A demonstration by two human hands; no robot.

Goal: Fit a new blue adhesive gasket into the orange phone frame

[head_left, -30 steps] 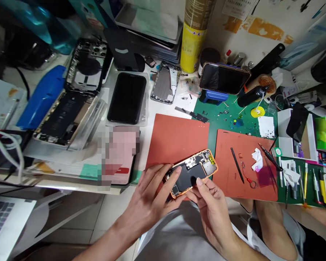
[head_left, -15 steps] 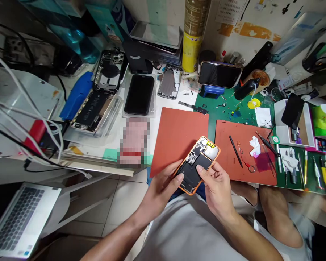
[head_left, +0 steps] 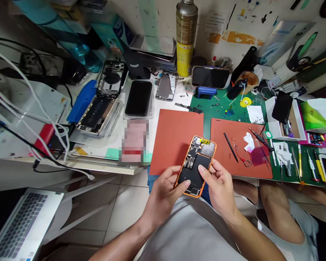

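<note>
The phone [head_left: 192, 175], its inside bared within an orange frame, is held aloft just below the middle of the frame, tilted with its top to the right, and covers the lower right corner of the left mat [head_left: 176, 130]. The left hand [head_left: 164, 190] grips its lower left side, thumb on the face near the bottom, fingers bent at the edge. The right hand [head_left: 220, 186] grips the right side, thumb pressed on the dark block inside, fingers curled round the edge and partly hidden behind it. Yellow tape [head_left: 205, 141] shows at the phone's top. On the right mat [head_left: 220, 132], right of centre, lie a black stick [head_left: 230, 147], a red ring [head_left: 247, 163] and a crumpled tissue [head_left: 248, 141]. Above the left mat, a propped phone [head_left: 210, 77] sits on a blue stand [head_left: 206, 91], with a spray can [head_left: 185, 54] just left of it. A black phone [head_left: 138, 98] lies left of centre, beside an opened phone [head_left: 93, 114] farther left. A laptop [head_left: 24, 217] fills the lower left, and another person's leg [head_left: 281, 214] shows at lower right
</note>
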